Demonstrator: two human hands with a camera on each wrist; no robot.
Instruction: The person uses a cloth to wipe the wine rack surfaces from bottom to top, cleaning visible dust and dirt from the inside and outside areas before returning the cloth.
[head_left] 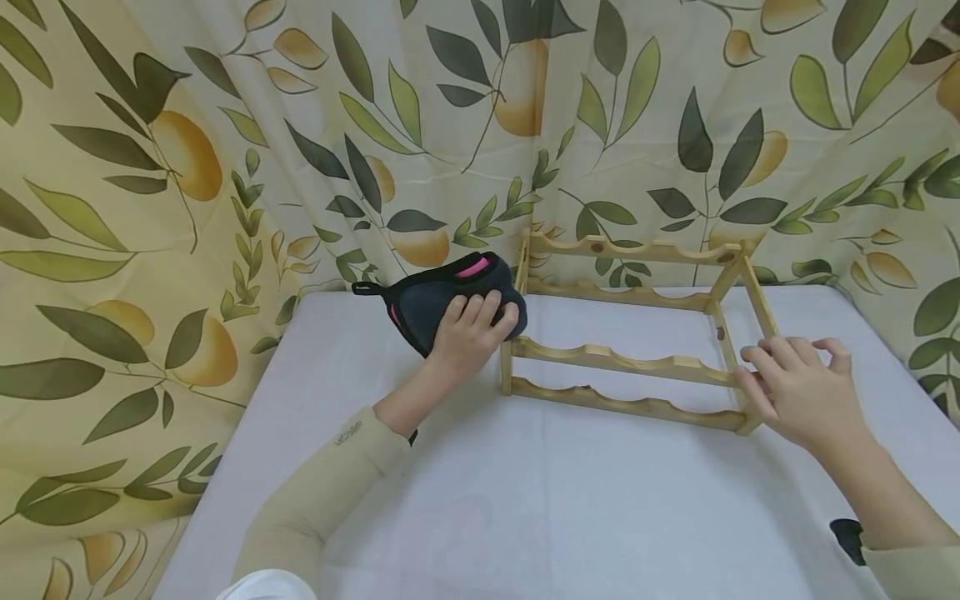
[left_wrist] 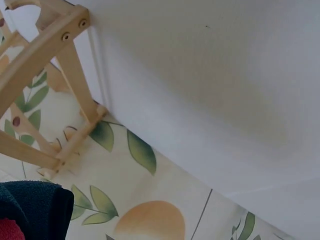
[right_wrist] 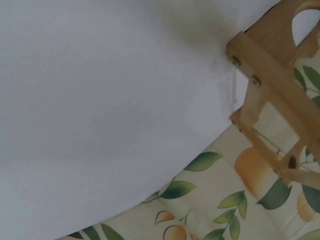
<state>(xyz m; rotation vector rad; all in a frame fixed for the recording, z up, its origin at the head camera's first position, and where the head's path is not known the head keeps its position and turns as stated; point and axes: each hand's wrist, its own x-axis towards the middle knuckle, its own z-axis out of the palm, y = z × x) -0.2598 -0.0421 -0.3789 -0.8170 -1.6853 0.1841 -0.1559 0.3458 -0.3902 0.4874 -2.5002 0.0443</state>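
Observation:
My left hand grips a dark navy fabric pouch with black trim, a pink inside and a loop at its left end. The pouch is up against the left end of a wooden rack, partly in front of its post. A corner of the pouch shows at the lower left of the left wrist view. At the rack's front right corner, my right hand holds the frame between bent fingers and thumb. Its exact contact is partly hidden. The right wrist view catches the rack at its upper right.
The rack has scalloped rails on two levels and stands on a white-covered table. Behind and to the left hangs a curtain printed with leaves and orange fruit. A small black object shows beside the right forearm.

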